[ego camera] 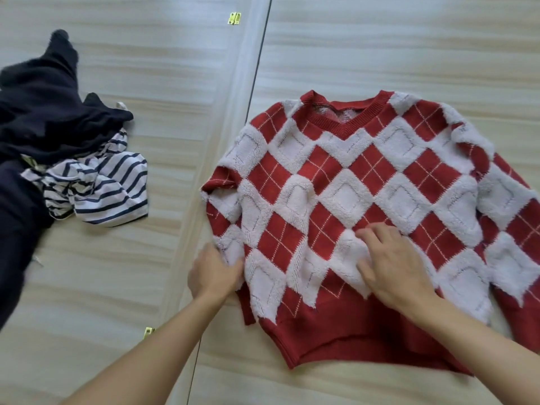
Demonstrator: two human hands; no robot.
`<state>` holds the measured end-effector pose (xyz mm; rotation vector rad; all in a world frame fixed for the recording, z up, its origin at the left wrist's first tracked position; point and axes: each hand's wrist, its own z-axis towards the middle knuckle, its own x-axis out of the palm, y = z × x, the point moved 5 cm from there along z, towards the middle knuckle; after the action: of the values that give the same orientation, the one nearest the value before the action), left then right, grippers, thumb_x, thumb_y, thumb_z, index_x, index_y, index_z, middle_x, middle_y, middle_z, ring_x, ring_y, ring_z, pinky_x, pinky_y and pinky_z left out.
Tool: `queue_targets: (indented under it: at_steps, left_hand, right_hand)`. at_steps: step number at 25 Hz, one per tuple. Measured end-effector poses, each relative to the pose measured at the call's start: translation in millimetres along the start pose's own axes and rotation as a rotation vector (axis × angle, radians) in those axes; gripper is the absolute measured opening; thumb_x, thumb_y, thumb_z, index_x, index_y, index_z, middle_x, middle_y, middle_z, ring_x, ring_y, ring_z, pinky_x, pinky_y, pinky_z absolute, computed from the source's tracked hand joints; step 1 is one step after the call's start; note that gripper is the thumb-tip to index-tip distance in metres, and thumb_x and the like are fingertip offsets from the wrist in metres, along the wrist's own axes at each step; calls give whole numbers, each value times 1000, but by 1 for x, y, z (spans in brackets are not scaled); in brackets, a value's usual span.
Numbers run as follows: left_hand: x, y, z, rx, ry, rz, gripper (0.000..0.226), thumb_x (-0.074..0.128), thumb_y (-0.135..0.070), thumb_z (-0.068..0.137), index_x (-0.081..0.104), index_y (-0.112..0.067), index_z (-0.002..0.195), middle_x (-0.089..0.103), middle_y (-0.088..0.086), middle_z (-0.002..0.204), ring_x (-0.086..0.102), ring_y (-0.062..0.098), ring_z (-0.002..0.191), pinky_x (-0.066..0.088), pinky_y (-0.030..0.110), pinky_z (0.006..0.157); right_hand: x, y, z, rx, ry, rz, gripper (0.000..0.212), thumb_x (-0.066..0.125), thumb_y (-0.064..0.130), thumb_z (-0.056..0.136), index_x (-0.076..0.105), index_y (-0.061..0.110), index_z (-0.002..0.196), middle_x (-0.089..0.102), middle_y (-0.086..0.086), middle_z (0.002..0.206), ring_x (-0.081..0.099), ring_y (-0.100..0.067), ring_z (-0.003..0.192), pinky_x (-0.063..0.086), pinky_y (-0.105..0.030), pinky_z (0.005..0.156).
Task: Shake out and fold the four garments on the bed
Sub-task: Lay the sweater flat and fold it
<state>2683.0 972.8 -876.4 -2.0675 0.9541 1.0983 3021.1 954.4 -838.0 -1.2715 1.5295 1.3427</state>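
At the far left a heap of dark navy clothing point(35, 112) is seen, crumpled and partly cut off by the frame edge. Just to its right, and partly tucked under it, a white garment with navy stripes point(99, 188) is bunched up. Both are laid on a pale surface with wavy wood-like streaks point(146, 68), on which small brass hinges point(234, 18) are fixed beside a dark seam. Right of the seam, a red and white diamond-patterned sweater point(350, 185) is spread flat, front up, with its V-neck turned away from the person. The left hand point(211, 273) is placed at the sweater's left side edge, fingers curled against the fabric; whether the edge is actually pinched cannot be told. The right hand point(391, 261) is laid palm down on the lower front, fingers open and spread, with nothing gripped
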Motion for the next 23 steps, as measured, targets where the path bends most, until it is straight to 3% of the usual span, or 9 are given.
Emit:
queue_targets:
  at_steps: [2,4,9,12,14,17,19,21,23]
  left_hand:
    - [1,-15,3,74,70,48,29,61,-44,86,61,-18,100,69,10,105,65,37,102,51,39,80]
    - [-22,-36,11,182,29,-19,11,63,-27,83,65,-21,93,71,10,100,65,38,97,47,36,73]
    - [-152,-61,79,549,-417,-37,16,56,2,78,60,-12,84,56,12,96,57,36,82,37,40,64]
    - [-227,-47,125,731,-723,238,16,58,7,76,60,-8,81,53,14,101,48,35,91,29,40,70]
    - [-248,-17,155,723,-791,436,17,62,6,73,62,-8,83,52,14,105,44,35,97,29,43,75]
    - [-234,45,200,439,-554,813,38,71,-7,74,62,-14,110,47,13,121,40,34,111,36,47,90]
    - [-212,67,207,212,-391,805,52,69,-19,79,52,-15,128,39,13,137,35,35,125,35,47,102]
    - [-183,49,191,278,-353,626,58,66,-20,79,49,-13,134,35,15,147,31,37,135,32,47,107]
    - [-140,8,156,517,-299,437,58,62,-20,83,49,-12,140,33,18,156,28,38,144,29,50,116]
  right_hand:
    - [5,34,28,-11,-37,74,48,65,18,83,54,11,130,51,-13,137,50,-31,125,46,-46,103]
    - [12,63,52,-9,-4,133,55,61,24,91,44,13,142,36,-15,154,36,-31,142,32,-45,117]
    - [7,145,118,-131,34,246,65,49,35,100,24,19,158,10,-7,168,9,-23,155,11,-44,126]
    - [6,179,155,-133,7,295,67,50,34,99,22,20,158,9,-7,168,9,-24,155,10,-48,126]
    - [19,192,168,-134,14,266,70,50,34,97,20,19,159,10,-9,168,11,-26,155,17,-51,124]
    - [58,198,158,-130,166,171,77,46,45,98,7,23,160,-1,-5,169,0,-25,156,8,-52,126]
    - [79,197,147,-173,237,130,82,43,54,98,-1,26,161,-9,0,169,-10,-21,156,-1,-48,126]
    - [79,195,143,-228,241,235,82,41,60,96,3,27,161,-5,5,169,-10,-14,156,-3,-46,126]
    - [71,187,140,-271,211,406,80,37,64,95,11,28,161,5,7,169,-1,-6,155,2,-43,127]
